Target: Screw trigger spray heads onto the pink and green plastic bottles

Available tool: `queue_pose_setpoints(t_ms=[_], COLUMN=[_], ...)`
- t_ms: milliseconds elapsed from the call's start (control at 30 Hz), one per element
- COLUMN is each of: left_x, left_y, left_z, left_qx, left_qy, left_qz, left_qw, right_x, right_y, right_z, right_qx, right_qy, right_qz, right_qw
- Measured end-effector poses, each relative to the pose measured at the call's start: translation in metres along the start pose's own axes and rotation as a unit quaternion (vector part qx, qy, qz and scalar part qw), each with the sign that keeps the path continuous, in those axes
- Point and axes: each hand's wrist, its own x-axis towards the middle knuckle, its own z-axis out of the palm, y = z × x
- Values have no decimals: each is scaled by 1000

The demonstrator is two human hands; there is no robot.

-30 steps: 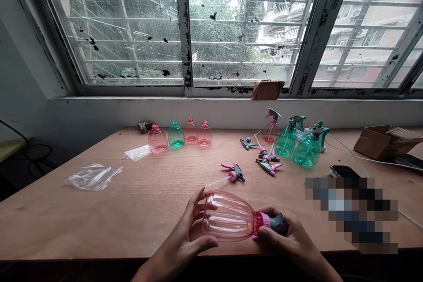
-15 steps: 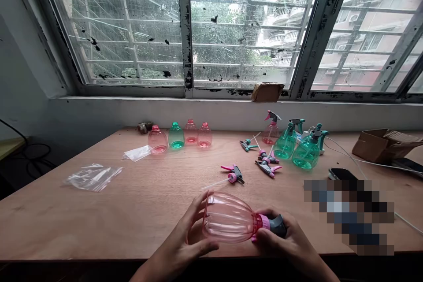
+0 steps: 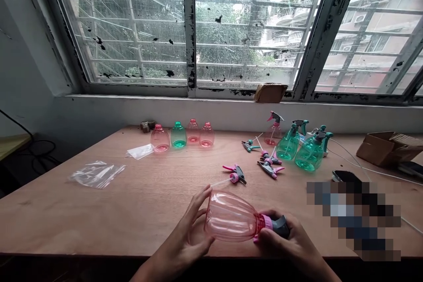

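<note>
In the head view, a clear pink spray bottle (image 3: pixel 231 218) lies sideways above the table's front edge, its base to the left. My right hand (image 3: pixel 284 235) is closed around its neck, where a pink collar and dark grey trigger head (image 3: pixel 280 226) are fitted. Around the base, my left hand (image 3: pixel 187 229) is spread, thumb below and fingers behind; I cannot tell whether the fingertips touch it. Just beyond lies a loose pink-and-grey spray head (image 3: pixel 237 176) with its tube. More loose spray heads (image 3: pixel 269 168) lie farther right.
Headless pink bottles (image 3: pixel 161 139) and a green one (image 3: pixel 179 135) stand back left. Green spray bottles (image 3: pixel 309 154) and a pink one (image 3: pixel 272 134) stand back right. Plastic bags (image 3: pixel 98 174) lie left. A phone (image 3: pixel 346 176), white cable and cardboard box (image 3: pixel 388 147) are right.
My left thumb has drawn back slightly from the bottle's base, and its fingers are a little wider apart. My right hand keeps its hold. The view has shifted slightly.
</note>
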Motion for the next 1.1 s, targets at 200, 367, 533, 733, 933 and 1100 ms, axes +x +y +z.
queue_pose_setpoints(t_ms=[200,367,533,733,933,1100], left_x=[1,3,1,2,0,2], left_y=[1,-1,-2,3,2,1], left_z=[2,1,-1,1,2,0], left_qx=[-21,-10,-19,50,52,9], left_qy=[-4,14,6,30,29,6], left_qz=[-23,-24,-29,-25,-4,-34], left_qw=[999,1000,999,998,998,999], right_x=[-1,1,1,1,0,-2], right_y=[-3,-1,-1,1,0,-3], right_z=[-2,-3,-5,-4,-3,-2], right_qx=[-51,-33,-62,-40,-62,-75], right_qy=[6,-10,-14,14,57,46], right_qz=[-24,-10,-10,-1,-21,-43], right_qw=[998,999,998,999,996,995])
